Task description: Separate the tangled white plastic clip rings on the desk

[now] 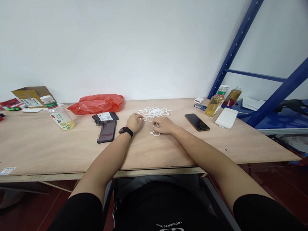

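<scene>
Pinching a thin white plastic ring point(155, 133), right hand point(165, 125) lies on plywood point(66, 146); left hand point(135, 122) touches the ring pile point(156, 112), grip unclear.

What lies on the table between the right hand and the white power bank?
In the head view, a black phone lies flat on the wooden table between the right hand and the white power bank, touching neither.

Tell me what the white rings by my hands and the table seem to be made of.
White rings: probably plastic. They are thin, evenly white loops with a smooth look, though too small to be sure.
Table: looks like plywood. The top is a pale, unpainted sheet with faint grain and a raw light edge along the front, and the finish is matt with no gloss showing.
</scene>
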Motion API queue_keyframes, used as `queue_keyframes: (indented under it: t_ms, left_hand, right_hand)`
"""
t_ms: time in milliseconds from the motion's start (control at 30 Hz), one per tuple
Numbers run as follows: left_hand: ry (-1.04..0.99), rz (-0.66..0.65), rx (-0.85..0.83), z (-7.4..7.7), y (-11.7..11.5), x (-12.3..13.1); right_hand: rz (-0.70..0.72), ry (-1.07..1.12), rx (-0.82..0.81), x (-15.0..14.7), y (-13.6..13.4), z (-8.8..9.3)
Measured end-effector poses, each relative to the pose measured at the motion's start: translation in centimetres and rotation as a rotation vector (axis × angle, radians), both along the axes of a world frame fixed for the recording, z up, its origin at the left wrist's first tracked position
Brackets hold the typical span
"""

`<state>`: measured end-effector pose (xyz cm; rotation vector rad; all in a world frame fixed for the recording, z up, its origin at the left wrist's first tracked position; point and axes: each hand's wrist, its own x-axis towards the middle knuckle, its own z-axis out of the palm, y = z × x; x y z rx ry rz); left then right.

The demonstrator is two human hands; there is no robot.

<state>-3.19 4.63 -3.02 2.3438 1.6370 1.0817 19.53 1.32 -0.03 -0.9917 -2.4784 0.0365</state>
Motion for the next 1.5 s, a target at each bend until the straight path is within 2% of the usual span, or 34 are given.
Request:
queue_keyframes:
  t_ms: [200, 400, 533, 667, 800, 967, 1167, 1267, 1400, 1500]
  left_hand:
    - [0.209, 0.061, -0.099, -0.3, -0.5, 0.3]
    - [0.280, 0.092, -0.142, 0.4, -1.0, 0.8]
    - [0.208, 0.061, -0.086, 0.9, -1.5, 1.0]
    - [0.089, -0.075, 0.062, 1.5, -1.9, 1.7]
    - [-0.047, -0.214, 0.147, 2.0, -2.3, 2.4]
    - [-0.185, -0.309, 0.077, 1.9, -2.6, 2.6]
    - [-0.322, -0.337, -0.006, 1.6, -2.7, 2.7]
    - [-0.396, -0.339, -0.107, 1.4, -2.5, 2.9]
    - [-0.462, -0.418, -0.267, 1.3, -2.1, 2.8]
    - [-0.474, -0.398, -0.242, 1.4, -1.8, 2.6]
  right_hand:
    - [0.132, 0.005, -0.138, -1.2, -0.8, -0.2]
    - [0.077, 0.169, -0.260, -1.3, -0.7, -0.6]
    - [-0.016, 0.236, -0.176, -1.1, -0.1, -0.7]
    - [-0.097, 0.320, -0.093, -0.7, 0.3, -0.6]
    - [-0.107, 0.366, -0.082, -0.5, 0.5, -0.5]
    - [-0.077, 0.402, -0.095, -0.7, 0.5, -0.6]
    - [-0.041, 0.474, -0.133, -0.8, 0.2, -0.6]
    - [-0.033, 0.538, -0.191, -0.8, 0.5, -0.8]
    - [-0.041, 0.623, -0.288, -0.8, 1.2, -1.4]
    - [-0.064, 0.635, -0.328, -0.8, 1.4, -1.5]
